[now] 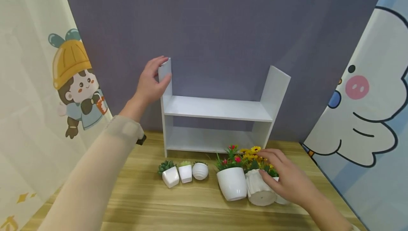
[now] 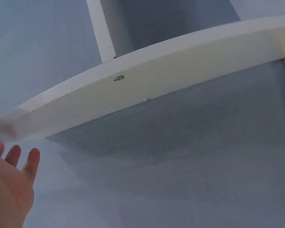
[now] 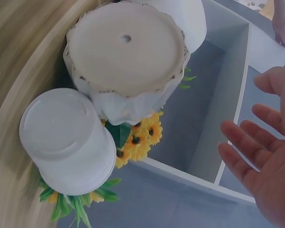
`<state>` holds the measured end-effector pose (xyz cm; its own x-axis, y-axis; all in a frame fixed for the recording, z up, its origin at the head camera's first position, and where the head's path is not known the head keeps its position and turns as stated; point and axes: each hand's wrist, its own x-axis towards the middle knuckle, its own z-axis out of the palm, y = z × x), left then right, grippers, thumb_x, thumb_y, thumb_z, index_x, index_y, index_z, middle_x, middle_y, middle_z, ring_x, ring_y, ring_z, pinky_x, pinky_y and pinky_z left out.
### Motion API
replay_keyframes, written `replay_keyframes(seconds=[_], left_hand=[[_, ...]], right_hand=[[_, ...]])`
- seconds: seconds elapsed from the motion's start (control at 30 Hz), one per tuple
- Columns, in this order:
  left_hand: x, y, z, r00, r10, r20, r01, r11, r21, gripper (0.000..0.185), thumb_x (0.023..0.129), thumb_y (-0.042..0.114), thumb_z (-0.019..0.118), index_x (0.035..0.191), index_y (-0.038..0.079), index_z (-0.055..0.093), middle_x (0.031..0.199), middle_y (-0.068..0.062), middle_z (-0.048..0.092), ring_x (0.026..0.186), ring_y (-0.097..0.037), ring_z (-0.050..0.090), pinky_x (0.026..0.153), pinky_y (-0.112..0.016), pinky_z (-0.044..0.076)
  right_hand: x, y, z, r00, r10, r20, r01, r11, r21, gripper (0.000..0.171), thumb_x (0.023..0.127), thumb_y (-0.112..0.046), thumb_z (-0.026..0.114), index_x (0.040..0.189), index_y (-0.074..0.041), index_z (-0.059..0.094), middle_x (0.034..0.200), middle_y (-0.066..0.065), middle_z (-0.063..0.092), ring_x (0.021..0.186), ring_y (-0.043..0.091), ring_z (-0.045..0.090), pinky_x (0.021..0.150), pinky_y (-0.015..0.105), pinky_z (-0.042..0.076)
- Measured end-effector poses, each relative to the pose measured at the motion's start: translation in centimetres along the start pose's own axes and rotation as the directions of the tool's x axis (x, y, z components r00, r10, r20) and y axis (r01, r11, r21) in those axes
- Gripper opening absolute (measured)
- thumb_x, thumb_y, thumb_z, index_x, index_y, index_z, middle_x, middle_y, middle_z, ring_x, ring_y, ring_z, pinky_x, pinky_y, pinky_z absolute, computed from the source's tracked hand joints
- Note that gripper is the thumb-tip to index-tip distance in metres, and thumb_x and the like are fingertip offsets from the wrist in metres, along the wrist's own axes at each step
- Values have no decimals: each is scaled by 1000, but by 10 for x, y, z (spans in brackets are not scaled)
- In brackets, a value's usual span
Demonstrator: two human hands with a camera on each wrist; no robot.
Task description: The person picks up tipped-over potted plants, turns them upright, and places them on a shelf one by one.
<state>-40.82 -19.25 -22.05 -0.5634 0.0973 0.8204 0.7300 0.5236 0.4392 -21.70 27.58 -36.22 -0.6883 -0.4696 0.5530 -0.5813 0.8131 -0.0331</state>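
Observation:
A white two-tier shelf (image 1: 216,108) stands at the back of the wooden table. My left hand (image 1: 151,82) is at the top of its left side panel (image 2: 190,59), thumb in front and fingers near the upper edge. Over the larger flower pots hovers my right hand (image 1: 291,178), fingers spread and holding nothing. Below it, a fluted white pot (image 3: 128,52) with yellow flowers (image 3: 140,140) lies with its base facing me. Beside that lie a smooth white pot (image 1: 232,184) with red flowers and another white pot (image 3: 61,128), partly hidden by my hand in the head view.
Three small potted succulents lie in a row left of the flowers: a faceted pot (image 1: 170,177), a tapered pot (image 1: 185,173) and a round ribbed pot (image 1: 200,171). A grey cloth backdrop (image 1: 216,29) hangs behind the shelf, with printed curtains (image 1: 28,100) at both sides.

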Motion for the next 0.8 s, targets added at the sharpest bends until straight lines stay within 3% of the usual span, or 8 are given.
replay_keyframes(seconds=[0.2,0.33,0.47,0.6,0.8], left_hand=[[10,-4,17,993,-104,-52,95,983,-158,30,103,8,62,132,3,67,166,-8,57,151,-27,57,117,-50,52],[11,-7,23,990,-113,-88,101,986,-134,21,104,10,56,123,5,64,166,-2,58,153,-20,55,114,-37,50],[9,-9,25,984,-120,-129,108,989,-100,20,105,12,51,122,7,62,162,-1,62,151,-19,56,110,-42,48],[5,-9,23,981,-127,-149,116,990,-79,20,106,11,50,123,6,60,159,-2,64,150,-20,57,112,-46,47],[5,-9,26,982,-133,-135,125,990,-66,20,107,12,49,124,7,59,160,0,62,150,-20,57,111,-43,47]], right_hand=[[-12,7,-3,999,21,-29,-21,1000,-3,57,91,-15,88,143,-14,65,140,4,65,108,22,75,82,43,65],[-18,15,-7,997,74,-33,-72,997,41,55,92,-11,87,143,-14,65,138,6,66,100,19,73,71,32,63],[-25,22,-9,985,174,-17,-172,982,77,51,95,-12,84,142,-17,65,131,5,69,95,19,71,67,29,59],[-34,31,-8,958,286,10,-286,956,72,44,98,-18,83,139,-15,68,128,8,72,94,21,74,73,34,61],[-53,45,-6,892,430,136,-447,885,134,43,104,-28,78,138,-4,67,129,19,72,93,19,73,70,26,59]])
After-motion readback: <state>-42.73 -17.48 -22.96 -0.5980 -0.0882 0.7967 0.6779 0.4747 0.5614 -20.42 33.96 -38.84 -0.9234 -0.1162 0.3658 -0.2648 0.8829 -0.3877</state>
